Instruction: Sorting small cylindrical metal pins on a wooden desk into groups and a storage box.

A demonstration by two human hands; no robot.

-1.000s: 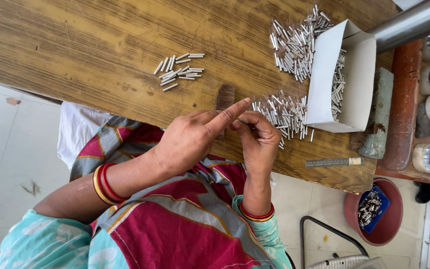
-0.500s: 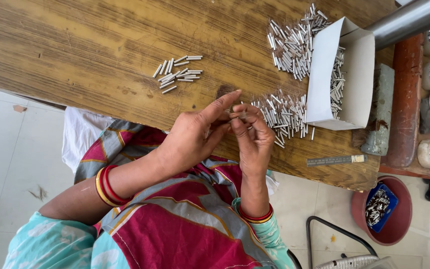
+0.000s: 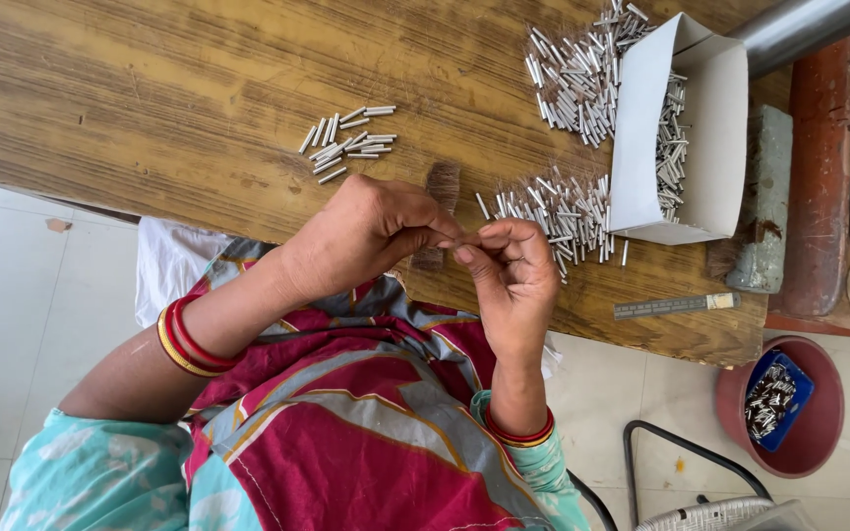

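My left hand (image 3: 366,231) and my right hand (image 3: 514,280) meet fingertip to fingertip just over the near edge of the wooden table (image 3: 150,88). Together they pinch a tiny piece that the fingers mostly hide. A brown tuft of bristles (image 3: 442,185) lies on the table right behind the fingertips. A pile of short silver metal tubes (image 3: 558,211) lies just right of my hands, next to an open white cardboard box (image 3: 710,118) that holds more tubes. A small separate group of tubes (image 3: 346,143) lies beyond my left hand.
A larger heap of tubes (image 3: 577,74) lies behind the box. A steel ruler (image 3: 676,306) and a grey block (image 3: 769,197) sit at the table's right end. A red tub (image 3: 823,433) with a blue tray stands on the floor, beside a wire fan guard (image 3: 720,513).
My left index finger, stretched out a second ago, has curled in. Both hands have closed together into a fingertip pinch over the table edge.
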